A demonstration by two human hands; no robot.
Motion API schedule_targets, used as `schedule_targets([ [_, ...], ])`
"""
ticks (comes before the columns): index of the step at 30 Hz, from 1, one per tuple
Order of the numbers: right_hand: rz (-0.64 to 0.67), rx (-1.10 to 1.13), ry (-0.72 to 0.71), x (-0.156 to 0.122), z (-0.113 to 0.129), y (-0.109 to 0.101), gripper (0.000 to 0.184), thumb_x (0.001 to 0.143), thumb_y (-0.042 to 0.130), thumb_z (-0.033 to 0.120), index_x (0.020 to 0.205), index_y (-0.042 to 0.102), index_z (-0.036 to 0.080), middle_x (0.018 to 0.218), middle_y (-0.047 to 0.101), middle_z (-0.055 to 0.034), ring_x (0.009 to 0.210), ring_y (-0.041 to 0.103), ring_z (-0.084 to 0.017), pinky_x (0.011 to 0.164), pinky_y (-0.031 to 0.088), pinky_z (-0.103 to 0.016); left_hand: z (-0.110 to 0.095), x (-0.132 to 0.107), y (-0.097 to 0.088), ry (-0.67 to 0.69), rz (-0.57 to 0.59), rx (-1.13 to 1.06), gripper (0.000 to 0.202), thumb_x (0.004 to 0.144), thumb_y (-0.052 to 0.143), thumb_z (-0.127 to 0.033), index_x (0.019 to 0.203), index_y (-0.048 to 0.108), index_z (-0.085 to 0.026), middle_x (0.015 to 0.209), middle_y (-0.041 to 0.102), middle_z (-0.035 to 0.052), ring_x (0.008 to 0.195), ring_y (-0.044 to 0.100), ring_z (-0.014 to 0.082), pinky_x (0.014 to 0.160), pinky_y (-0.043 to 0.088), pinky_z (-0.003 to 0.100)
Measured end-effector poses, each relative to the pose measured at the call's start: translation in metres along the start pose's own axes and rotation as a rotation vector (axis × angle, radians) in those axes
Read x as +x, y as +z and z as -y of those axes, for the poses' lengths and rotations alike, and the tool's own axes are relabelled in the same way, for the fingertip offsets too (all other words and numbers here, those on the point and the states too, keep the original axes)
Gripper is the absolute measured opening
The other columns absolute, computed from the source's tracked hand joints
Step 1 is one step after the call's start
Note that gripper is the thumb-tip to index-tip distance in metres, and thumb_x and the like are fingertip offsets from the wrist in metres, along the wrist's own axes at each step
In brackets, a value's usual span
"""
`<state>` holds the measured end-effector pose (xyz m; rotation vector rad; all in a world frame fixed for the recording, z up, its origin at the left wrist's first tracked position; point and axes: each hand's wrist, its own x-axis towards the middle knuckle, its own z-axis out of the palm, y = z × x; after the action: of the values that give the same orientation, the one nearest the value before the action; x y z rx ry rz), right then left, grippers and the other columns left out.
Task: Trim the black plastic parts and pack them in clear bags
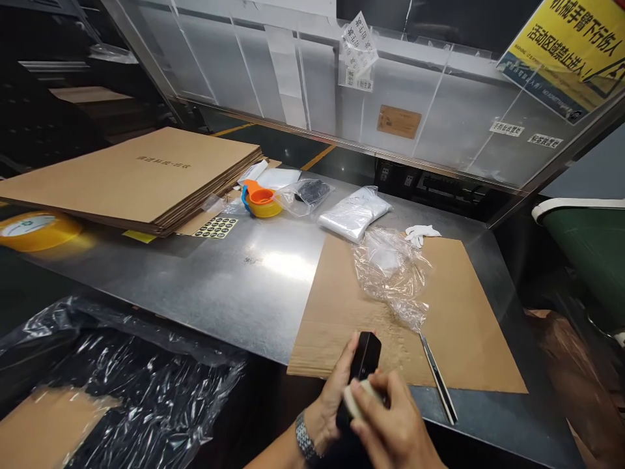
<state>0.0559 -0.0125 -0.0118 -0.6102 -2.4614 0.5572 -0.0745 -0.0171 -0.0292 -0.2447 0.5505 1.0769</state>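
Note:
My left hand [325, 407] wraps round a long black block-shaped part [366, 355], held tilted off the front edge of the table. In my right hand [393, 420] is a small cream-white pad [362, 397], pressed against or right over the black part; the fingers hide the exact contact. A slim metal tool with a dark strip [438, 376], perhaps tweezers or a knife, lies on the cardboard sheet [469, 312] to the right of my hands. Crumpled clear plastic [390, 264] lies just beyond them on the same sheet.
Flat cardboard [146, 169] is stacked at the left, beside a yellow tape roll [39, 229]. An orange and yellow tape dispenser [262, 198], a white plastic packet [355, 213] and a white glove [420, 233] lie further back. A black-lined bin [161, 378] stands lower left.

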Motion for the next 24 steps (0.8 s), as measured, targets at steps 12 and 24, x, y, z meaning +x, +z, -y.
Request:
schedule_targets([
  [12,-0.091,0.168,0.075,-0.010,-0.007,0.001,0.052,0.083,0.050,0.012,0.133,0.043,0.023,0.098,0.048,-0.0103,0.090,0.053,-0.020,0.072,0.054,-0.034,-0.008,-0.002,0.002,0.024,0.145,-0.275,0.027,0.082,0.049,-0.047,0.086,0.059,-0.022,0.061,0.052,-0.0013,0.060,0.059,0.0164,0.061,0.050,0.032],
  [24,-0.185,-0.078,0.044,-0.033,-0.052,0.027,0.044,0.085,0.049,0.014,0.128,0.049,0.022,0.107,0.049,-0.0120,0.096,0.053,-0.022,0.075,0.052,-0.036,-0.020,-0.005,0.000,0.298,-0.239,-0.151,0.039,0.091,0.034,-0.041,0.067,0.050,-0.014,0.056,0.052,0.0003,0.045,0.051,0.0088,0.043,0.045,0.020],
])
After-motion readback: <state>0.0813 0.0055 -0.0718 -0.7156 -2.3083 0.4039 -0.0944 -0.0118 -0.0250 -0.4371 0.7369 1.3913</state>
